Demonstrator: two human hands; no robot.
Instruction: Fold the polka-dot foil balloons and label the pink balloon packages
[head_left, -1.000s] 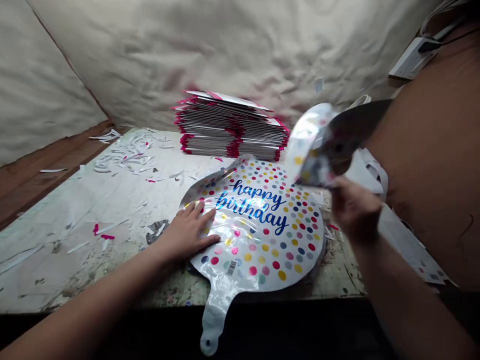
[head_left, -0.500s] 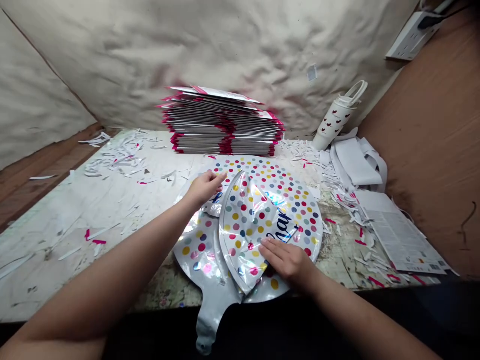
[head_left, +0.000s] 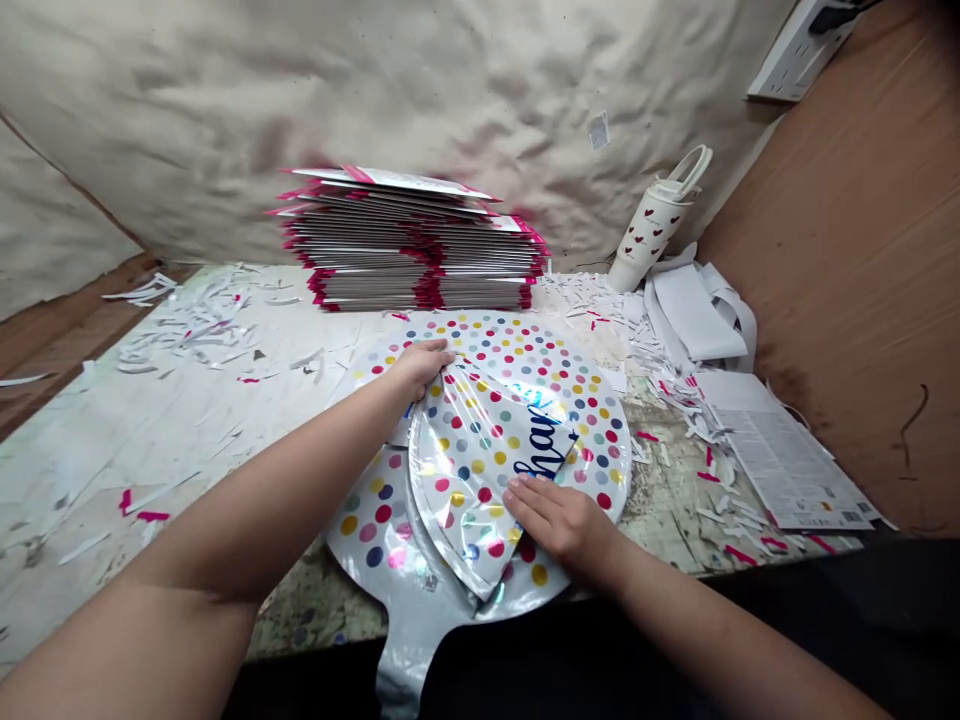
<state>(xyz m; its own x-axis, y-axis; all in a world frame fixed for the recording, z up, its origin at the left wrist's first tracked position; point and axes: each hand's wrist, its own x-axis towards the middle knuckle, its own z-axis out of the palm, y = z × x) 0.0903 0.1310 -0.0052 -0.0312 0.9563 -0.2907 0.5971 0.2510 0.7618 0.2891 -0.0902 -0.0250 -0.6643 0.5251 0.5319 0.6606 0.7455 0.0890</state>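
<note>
A flat foil balloon (head_left: 592, 400) with coloured dots lies on the table, its silver neck hanging over the front edge. On top of it is a folded dotted foil piece (head_left: 469, 450) with blue lettering, partly covered by my hands. My left hand (head_left: 424, 368) has its fingers closed on the upper tip of the folded piece. My right hand (head_left: 559, 520) lies flat, fingers stretched, on the lower right part of the folded piece.
Behind the balloon stands a tall stack of pink-edged packets (head_left: 420, 250). A white tumbler with hearts (head_left: 646, 235) is at the back right. Paper strips, white paper (head_left: 697, 310) and a printed card (head_left: 787, 460) lie on the right; more scraps are scattered left.
The view has shifted slightly. My left hand has come onto the top of the folded piece, whose left edge now spreads further left. My right hand stays pressed on it.
</note>
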